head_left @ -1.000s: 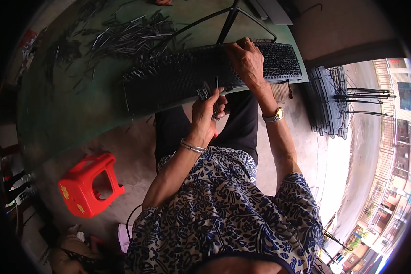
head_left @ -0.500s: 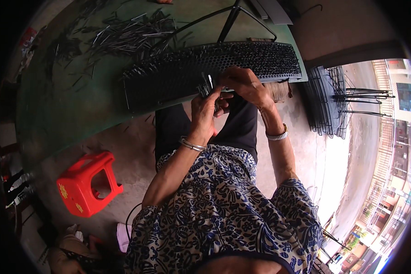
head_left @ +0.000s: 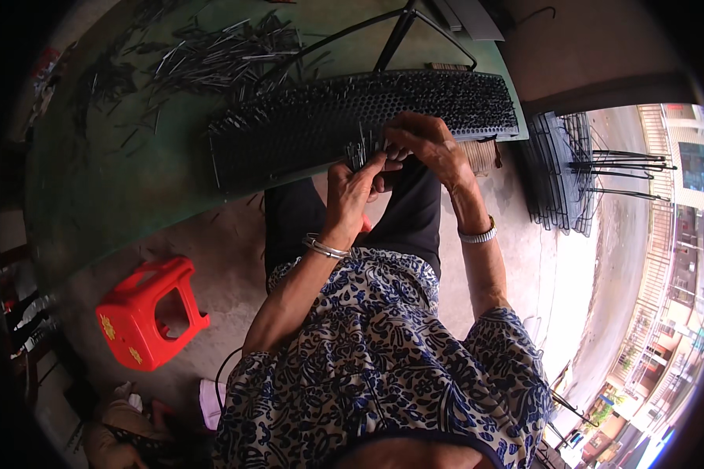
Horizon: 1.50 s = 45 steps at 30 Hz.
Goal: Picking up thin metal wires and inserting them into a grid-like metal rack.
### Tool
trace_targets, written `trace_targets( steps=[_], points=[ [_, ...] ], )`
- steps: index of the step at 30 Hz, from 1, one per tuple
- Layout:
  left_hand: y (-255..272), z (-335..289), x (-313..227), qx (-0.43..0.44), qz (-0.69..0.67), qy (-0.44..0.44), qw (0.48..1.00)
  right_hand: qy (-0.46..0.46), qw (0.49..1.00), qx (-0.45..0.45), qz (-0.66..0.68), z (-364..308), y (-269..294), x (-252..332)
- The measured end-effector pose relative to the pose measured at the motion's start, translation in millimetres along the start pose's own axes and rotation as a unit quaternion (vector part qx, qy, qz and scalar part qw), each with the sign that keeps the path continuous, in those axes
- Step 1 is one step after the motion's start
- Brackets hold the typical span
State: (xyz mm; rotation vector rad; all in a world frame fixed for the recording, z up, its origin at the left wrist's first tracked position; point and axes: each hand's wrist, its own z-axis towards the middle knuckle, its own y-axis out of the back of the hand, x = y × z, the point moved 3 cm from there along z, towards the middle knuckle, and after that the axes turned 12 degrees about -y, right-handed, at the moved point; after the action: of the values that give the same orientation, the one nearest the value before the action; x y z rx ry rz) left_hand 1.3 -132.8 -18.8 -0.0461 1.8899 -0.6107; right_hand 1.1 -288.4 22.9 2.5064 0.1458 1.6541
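Note:
My left hand [head_left: 346, 195] is closed around a bundle of thin dark rods [head_left: 355, 155], whose ends stick up past the thumb. Close beside it, my right hand [head_left: 432, 150] is pinched, its fingertips near the bundle; whatever they grip is too small to make out. Just beyond both hands lies a long black perforated rack [head_left: 278, 148] with rows of small holes. Many short dark rods [head_left: 461, 102] fill its right part and far edge, while the near left and middle holes look bare.
The rack lies along the near edge of a green table [head_left: 117, 203], where loose rods [head_left: 219, 59] are heaped at the far left. A wooden block [head_left: 479, 155] shows under its right end. Black wire frames [head_left: 559, 172] stand right; a red stool [head_left: 152, 313] is at left.
My right hand has drawn slightly to the right, away from the bundle's tips. My left hand has barely moved and keeps hold of the rods.

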Motion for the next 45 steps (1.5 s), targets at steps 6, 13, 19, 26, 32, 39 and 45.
trace_targets(
  steps=[6,13,19,26,32,39,45],
  points=[
    [0.4,3.4,6.0,0.017,-0.042,0.019,0.999,0.017,0.999,-0.012,0.034,-0.7,4.0,-1.9],
    [-1.6,4.4,16.6,-0.012,-0.112,0.048,0.992,0.143,0.914,-0.369,-0.092,13.8,25.0,10.2],
    [-4.3,5.2,18.3,-0.02,-0.156,0.076,0.985,0.24,0.864,-0.407,-0.173,38.8,24.5,1.1],
    [-3.3,2.8,11.4,0.03,-0.171,0.084,0.981,0.236,0.853,-0.39,-0.253,44.4,22.8,-4.0],
    [-5.8,2.5,9.4,0.03,-0.179,0.078,0.98,0.159,0.827,-0.403,-0.358,43.9,21.5,8.6],
    [-7.7,-1.5,6.8,0.031,-0.162,0.084,0.983,0.171,0.818,-0.412,-0.364,43.1,22.8,2.5],
    [-7.5,-3.3,4.9,0.036,-0.156,0.073,0.984,0.163,0.786,-0.408,-0.434,41.4,22.4,5.6]
  ],
)
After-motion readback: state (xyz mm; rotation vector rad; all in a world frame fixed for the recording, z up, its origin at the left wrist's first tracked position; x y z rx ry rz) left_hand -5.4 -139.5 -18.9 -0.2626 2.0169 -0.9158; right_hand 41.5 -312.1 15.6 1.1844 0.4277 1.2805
